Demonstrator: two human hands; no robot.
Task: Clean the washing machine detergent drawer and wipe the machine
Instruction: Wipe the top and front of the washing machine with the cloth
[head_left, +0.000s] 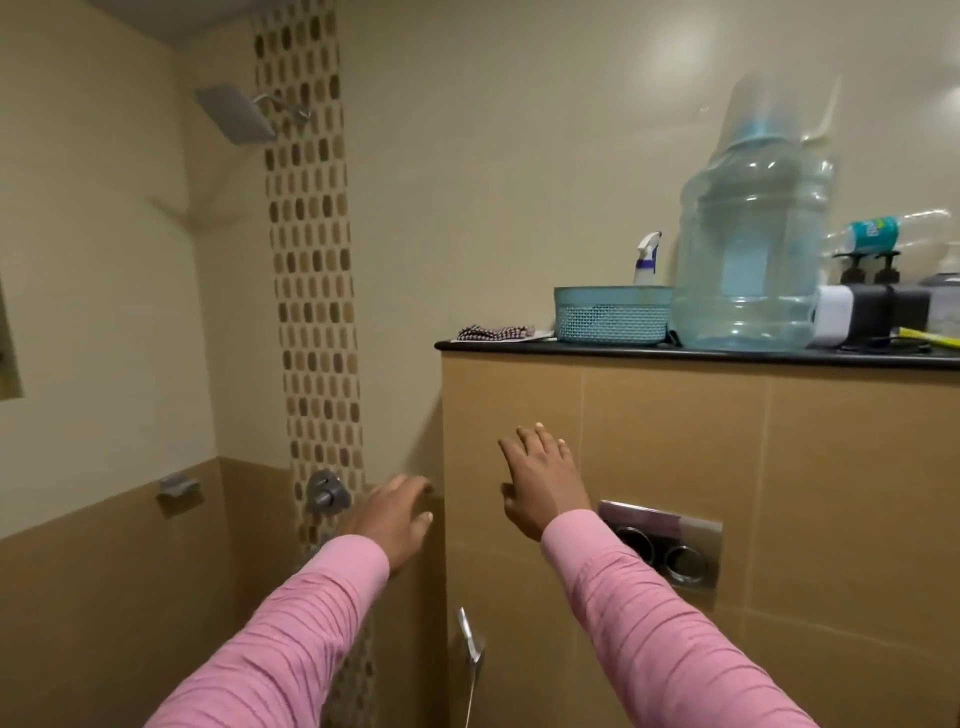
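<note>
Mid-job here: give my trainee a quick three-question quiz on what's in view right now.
1. True or false: the left hand and right hand both hold nothing.
2. What lies on the ledge between its corner and the teal basket? A) checkered cloth B) sponge C) brush
3. Fill in: the flush plate has ___ round buttons.
Key: 1 true; 2 A; 3 two.
</note>
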